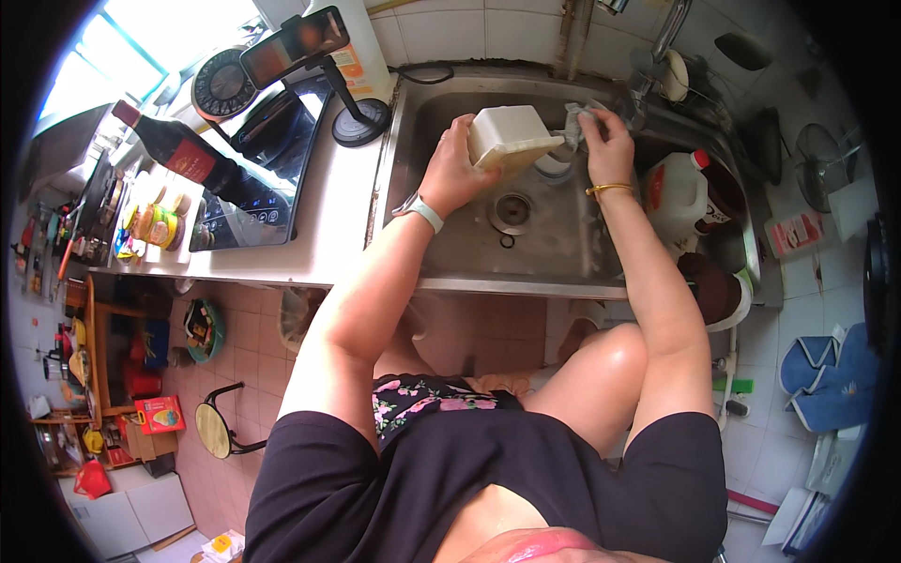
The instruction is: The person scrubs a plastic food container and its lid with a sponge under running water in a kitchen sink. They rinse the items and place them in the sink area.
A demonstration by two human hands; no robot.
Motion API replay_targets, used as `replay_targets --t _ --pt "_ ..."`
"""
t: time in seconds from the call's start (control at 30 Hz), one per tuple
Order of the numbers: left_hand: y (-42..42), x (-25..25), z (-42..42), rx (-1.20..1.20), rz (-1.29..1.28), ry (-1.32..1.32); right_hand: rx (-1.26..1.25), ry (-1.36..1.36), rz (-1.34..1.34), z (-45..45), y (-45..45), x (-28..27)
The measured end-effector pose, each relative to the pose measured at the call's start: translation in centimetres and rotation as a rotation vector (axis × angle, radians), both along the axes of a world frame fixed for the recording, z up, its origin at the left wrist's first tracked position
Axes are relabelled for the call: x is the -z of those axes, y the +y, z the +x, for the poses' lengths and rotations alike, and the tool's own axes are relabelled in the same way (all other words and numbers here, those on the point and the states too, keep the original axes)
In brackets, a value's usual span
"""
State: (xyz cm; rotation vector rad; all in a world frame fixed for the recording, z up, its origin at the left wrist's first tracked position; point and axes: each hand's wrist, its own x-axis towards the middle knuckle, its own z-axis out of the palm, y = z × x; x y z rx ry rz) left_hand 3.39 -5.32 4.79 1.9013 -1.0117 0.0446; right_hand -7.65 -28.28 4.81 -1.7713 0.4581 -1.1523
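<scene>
My left hand [461,165] grips a white rectangular plastic container [510,130] by its near side, holding it tilted above the stainless steel sink [471,260]. My right hand [611,141] pinches a crumpled greyish, translucent piece of material [574,127], perhaps a cloth or plastic film, just right of the container. Whether that piece touches the container I cannot tell. Below the hands lie the sink's drain strainer [512,213] and a small dark ring [507,241]. A round, pale object [553,169] is partly hidden behind the container.
The faucet [642,84] rises at the sink's back right. A white jug [679,190] and other bottles fill the right basin. On the left counter are a phone stand [360,121], an induction cooktop [271,211], a dark wine bottle [186,158] and several jars [158,225].
</scene>
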Motion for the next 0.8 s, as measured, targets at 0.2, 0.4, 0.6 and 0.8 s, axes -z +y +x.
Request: replay_targets --t 0.2,0.4,0.6,0.8 --pt "-0.1 -0.1 -0.6 -0.02 0.02 -0.055 -0.19 0.081 -0.477 -0.5 4.5 -0.4" --pt "0.0 -0.1 -0.8 -0.02 0.02 -0.111 -0.148 0.137 -0.781 -1.3 5.7 -2.0" --pt "0.1 0.2 -0.4 -0.011 0.023 -0.085 -0.396 0.108 -0.774 -2.1 8.2 -4.3" --pt "-0.1 -0.2 -1.0 0.029 0.038 -0.107 -0.351 0.122 -0.603 -1.0 4.3 -2.4"
